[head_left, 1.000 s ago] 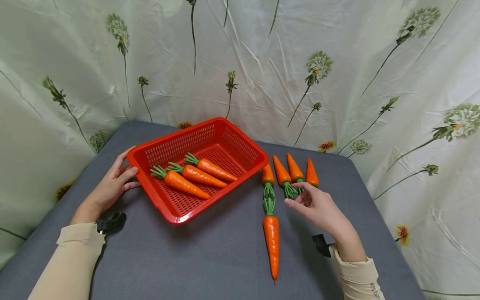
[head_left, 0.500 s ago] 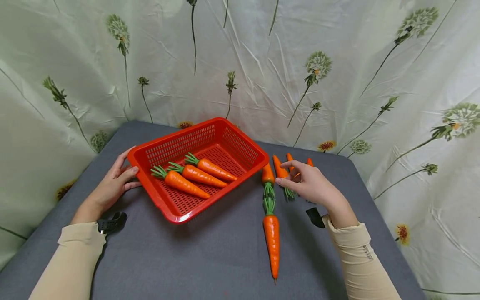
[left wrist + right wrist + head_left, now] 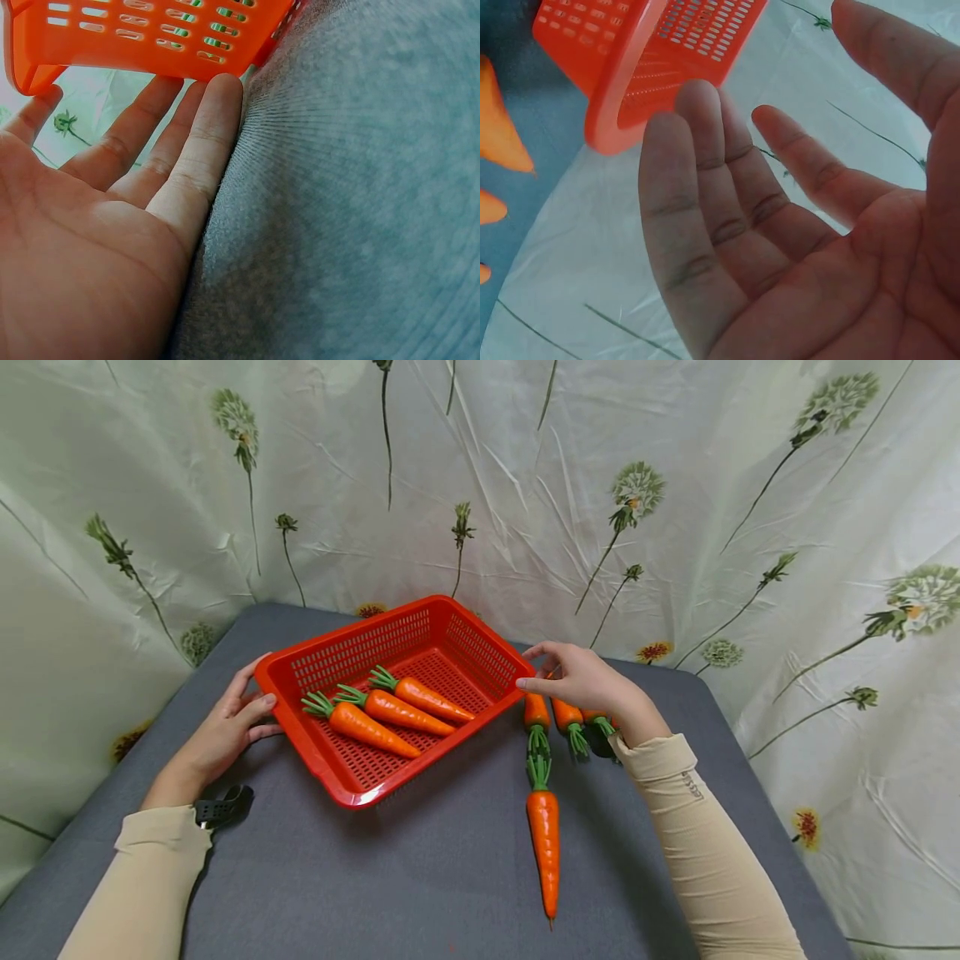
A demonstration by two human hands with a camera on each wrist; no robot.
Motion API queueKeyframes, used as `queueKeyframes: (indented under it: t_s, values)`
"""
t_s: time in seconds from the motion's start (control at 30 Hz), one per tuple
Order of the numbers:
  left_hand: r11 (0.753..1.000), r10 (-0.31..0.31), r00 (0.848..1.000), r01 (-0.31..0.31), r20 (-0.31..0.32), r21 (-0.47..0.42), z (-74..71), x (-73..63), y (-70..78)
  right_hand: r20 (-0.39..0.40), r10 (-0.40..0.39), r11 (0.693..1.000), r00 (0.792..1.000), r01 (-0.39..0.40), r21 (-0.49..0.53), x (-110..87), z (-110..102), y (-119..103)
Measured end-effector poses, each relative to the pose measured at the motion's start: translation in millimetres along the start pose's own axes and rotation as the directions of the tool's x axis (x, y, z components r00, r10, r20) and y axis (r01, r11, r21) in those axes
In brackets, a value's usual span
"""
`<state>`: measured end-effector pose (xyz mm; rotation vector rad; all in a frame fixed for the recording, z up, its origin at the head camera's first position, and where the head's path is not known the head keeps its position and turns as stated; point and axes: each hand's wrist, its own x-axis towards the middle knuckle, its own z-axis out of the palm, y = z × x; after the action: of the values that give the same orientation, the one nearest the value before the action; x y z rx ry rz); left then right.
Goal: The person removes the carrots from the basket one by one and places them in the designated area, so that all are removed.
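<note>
Head view: floral curtain (image 3: pixel 525 552) backs grey table (image 3: pixel 390 877); loose-fingered left hand (image 3: pixel 223 727) and right hand (image 3: pixel 587 683) flank basket (image 3: pixel 360 652).

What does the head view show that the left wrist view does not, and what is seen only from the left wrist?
Only the head view: the right grip, carrots on the grey cloth, and three carrots seen whole inside the red basket.
Only the left wrist view: the palm of the left grip facing the camera.
Both: the left grip, basket, cloth and patterned curtain.

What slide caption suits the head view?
Left hand and right hand at opposite ends of a red basket holding three carrots.
</note>
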<state>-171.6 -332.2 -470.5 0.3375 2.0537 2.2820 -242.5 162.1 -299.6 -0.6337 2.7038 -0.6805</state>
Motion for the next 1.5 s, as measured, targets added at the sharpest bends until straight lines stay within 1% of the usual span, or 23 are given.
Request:
queueKeyframes:
  t_s: [0.23,0.43,0.53,0.67,0.83,0.97,1.17,1.37,1.5]
  values:
    - [1.0,0.002,1.0,-0.002,0.007,-0.004,-0.5,-0.9,1.2,0.052,-0.016,1.0,0.999,0.017,-0.023,24.6,-1,-10]
    - [1.0,0.011,1.0,-0.011,0.01,-0.01,0.4,-1.1,0.6,0.099,-0.018,1.0,0.995,0.019,-0.007,44.6,2,-16]
    - [1.0,0.014,1.0,-0.014,0.008,-0.014,1.3,-0.8,0.5,0.124,-0.025,1.0,0.992,0.026,-0.01,55.2,5,-20]
    - [1.0,0.011,1.0,-0.011,0.002,0.003,1.8,-0.9,0.8,0.153,-0.054,0.998,0.987,0.058,-0.024,68.4,11,-24]
    - [1.0,0.011,1.0,-0.011,0.001,0.017,1.6,-1.0,0.8,0.19,-0.089,0.996,0.978,0.091,-0.004,84.1,21,-30]
    - [1.0,0.014,1.0,-0.014,0.003,0.024,1.1,-0.6,0.6,0.231,-0.082,0.996,0.969,0.084,0.002,96.5,29,-36]
    - [0.999,0.005,1.0,-0.005,0.003,0.034,1.2,-0.6,0.8,0.295,-0.062,0.998,0.954,0.051,0.046,111.7,40,-46]
    - [0.998,-0.01,1.0,0.011,-0.007,0.058,2.1,-0.4,1.3,0.337,-0.053,0.999,0.94,0.05,0.018,122.6,51,-54]
    - [0.998,-0.013,1.0,0.014,-0.009,0.068,2.1,-0.4,1.6,0.368,-0.033,0.999,0.929,0.026,0.024,126.6,56,-59]
